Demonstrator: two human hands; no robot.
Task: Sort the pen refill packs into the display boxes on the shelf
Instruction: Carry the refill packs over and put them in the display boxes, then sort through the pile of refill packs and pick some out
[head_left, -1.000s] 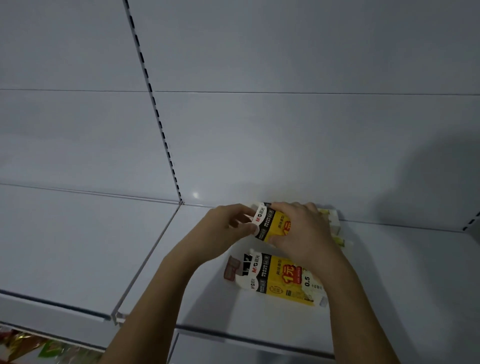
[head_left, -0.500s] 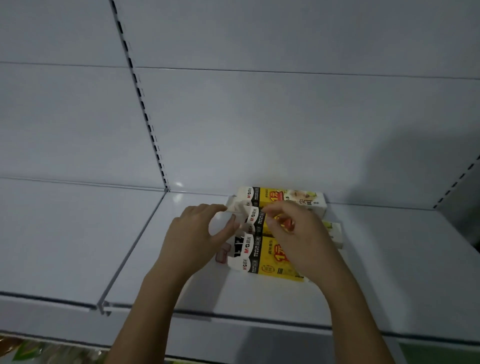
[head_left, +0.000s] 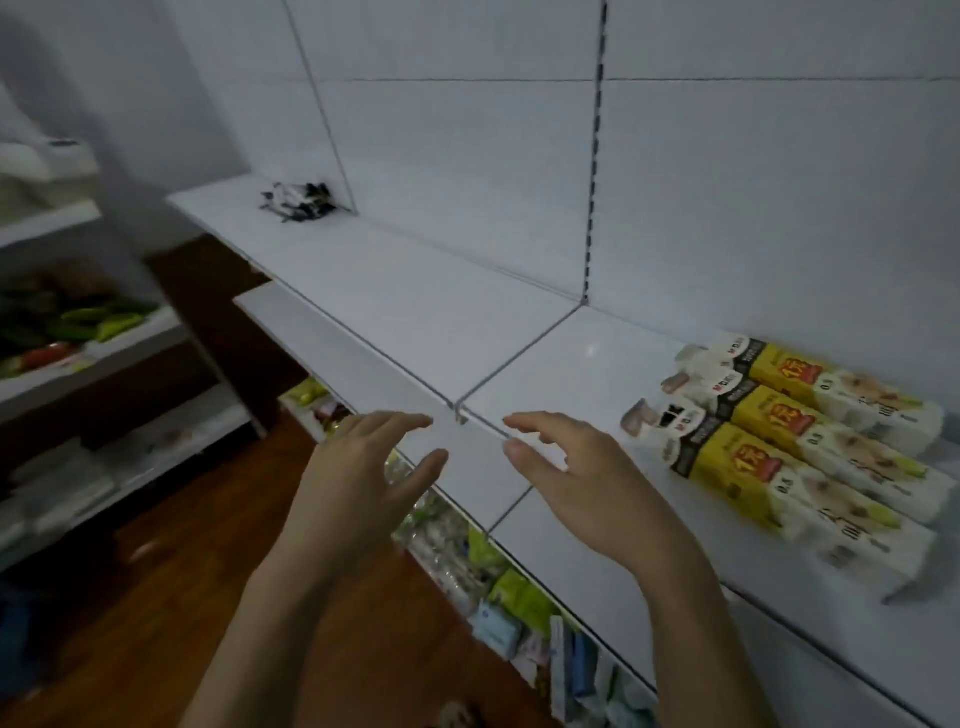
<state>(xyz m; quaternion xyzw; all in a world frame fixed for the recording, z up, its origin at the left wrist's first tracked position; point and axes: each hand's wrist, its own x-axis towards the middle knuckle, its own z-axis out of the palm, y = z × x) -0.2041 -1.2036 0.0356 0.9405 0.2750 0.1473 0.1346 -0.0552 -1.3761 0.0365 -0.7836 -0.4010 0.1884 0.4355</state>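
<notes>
1. Both hands are empty. The left hand hovers with fingers spread and lightly bent, thumb out to the side, holding nothing. The right hand is the same: loose, parted fingers, nothing pinched between them.

2. Both hands hang over the front edge of the white shelf, either side of the seam where two shelf boards meet, apart from each other and touching nothing that can be seen.

3. The three display boxes, yellow, black and white, lie side by side on the shelf against the back wall, off to the right of the right hand and clear of its fingers. Whether each box is full cannot be told from here.

4. My reading: this is a gap between placements, with the hands free and turned toward the left.

5. A small dark heap of packs lies far along the shelf to the left, near the back wall and well apart from both hands. It is too blurred to say for sure that these are the pen refill packs.

6. If they are, the next move calls for a long reach leftward, a pinch on one pack, then carrying it to a box on the right.

7. Below the shelf, coloured goods sit on a lower level.
</notes>
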